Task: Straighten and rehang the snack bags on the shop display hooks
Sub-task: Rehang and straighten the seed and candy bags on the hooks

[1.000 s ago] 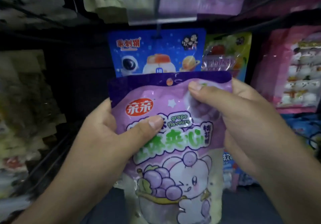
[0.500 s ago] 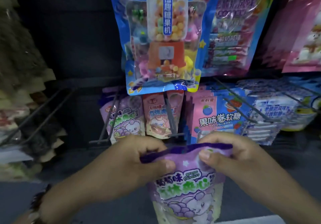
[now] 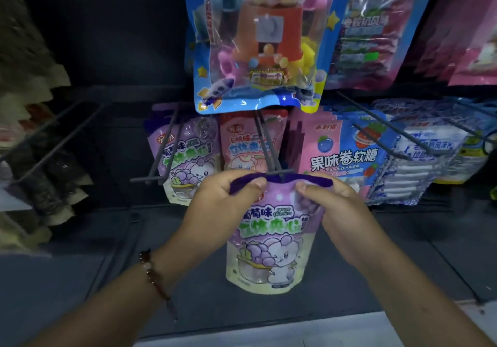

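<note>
The grape-flavour snack bag [image 3: 271,239] shows a dark purple top band, a lilac middle with green-and-white lettering, and a pale cream bottom carrying a cartoon rabbit hugging purple grapes. Behind it, a matching grape bag [image 3: 185,163] hangs in the same lilac and cream. Next to that, the peach-pink bag [image 3: 242,147] has a red top and orange-red lettering. The fruit roll candy pack [image 3: 347,155] splits pink and blue, with white characters, a blueberry and a strawberry. Above, the toy candy machine pack [image 3: 258,50] is bright blue with yellow stars, a rocket and an orange-red machine. The bead bracelet [image 3: 153,274] alternates dark red and pale beads.
</note>
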Demonstrator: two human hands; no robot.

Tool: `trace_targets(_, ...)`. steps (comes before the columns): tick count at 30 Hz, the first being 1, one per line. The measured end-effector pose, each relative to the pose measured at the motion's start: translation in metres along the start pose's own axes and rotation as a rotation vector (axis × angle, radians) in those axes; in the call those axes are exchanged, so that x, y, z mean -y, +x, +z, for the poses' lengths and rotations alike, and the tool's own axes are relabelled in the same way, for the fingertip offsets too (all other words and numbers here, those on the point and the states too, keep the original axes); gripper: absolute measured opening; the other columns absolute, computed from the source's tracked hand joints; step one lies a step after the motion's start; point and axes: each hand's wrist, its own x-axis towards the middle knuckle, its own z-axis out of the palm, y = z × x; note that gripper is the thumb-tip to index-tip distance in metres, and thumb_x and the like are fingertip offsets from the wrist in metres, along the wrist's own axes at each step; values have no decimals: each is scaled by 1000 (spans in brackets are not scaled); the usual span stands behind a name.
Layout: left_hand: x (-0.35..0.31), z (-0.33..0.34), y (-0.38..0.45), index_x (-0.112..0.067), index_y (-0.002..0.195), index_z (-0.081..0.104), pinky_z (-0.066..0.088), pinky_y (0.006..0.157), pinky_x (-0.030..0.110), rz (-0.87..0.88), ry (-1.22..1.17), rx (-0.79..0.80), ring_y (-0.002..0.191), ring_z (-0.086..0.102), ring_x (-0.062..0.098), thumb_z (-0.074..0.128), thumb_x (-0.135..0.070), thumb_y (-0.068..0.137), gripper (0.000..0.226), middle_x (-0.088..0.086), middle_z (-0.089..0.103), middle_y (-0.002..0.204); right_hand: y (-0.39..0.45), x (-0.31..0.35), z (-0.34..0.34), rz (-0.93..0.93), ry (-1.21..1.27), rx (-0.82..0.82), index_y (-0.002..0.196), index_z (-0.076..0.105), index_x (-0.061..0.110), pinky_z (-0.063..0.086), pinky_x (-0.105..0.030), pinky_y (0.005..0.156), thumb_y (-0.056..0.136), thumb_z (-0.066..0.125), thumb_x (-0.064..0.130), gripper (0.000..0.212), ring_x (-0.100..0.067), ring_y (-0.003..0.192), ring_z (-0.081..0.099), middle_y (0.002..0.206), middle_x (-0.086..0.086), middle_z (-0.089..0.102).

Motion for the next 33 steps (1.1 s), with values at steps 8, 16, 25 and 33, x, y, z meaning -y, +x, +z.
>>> trace_targets(8,-4,5,-10,-24,81,73,51,66,20,129,18,-55,72,66,9,67,-15,90,14,-4,70,75,-5,-1,-7,-49,-18,67,86,70,11,44,-27,72,90,63,10,8,-13,68,60,73,-4,69)
trace_targets(16,-8,1,-10,-26,79,71,52,63,23,197,0,-97,67,64,6,67,-16,90,15,-6,70,72,-7,8,-1,-114,26,37,78,69,10,48,-14,61,89,61,5,14,-8,62,60,68,-1,68)
trace_targets(25,-4,7,-1,-25,84,69,48,62,15,230,71,-151,68,62,4,64,-18,93,13,-8,68,74,2,5,11,-91,24,-92,76,71,18,48,-12,56,87,67,13,13,-4,61,63,65,6,68)
trace_targets(33,0,1,7,-28,83,67,43,57,12,254,136,-257,66,58,1,64,-19,94,14,-11,66,77,12,5,22,-117,-38,-111,76,69,19,45,-10,55,89,65,13,15,-4,59,61,66,6,68)
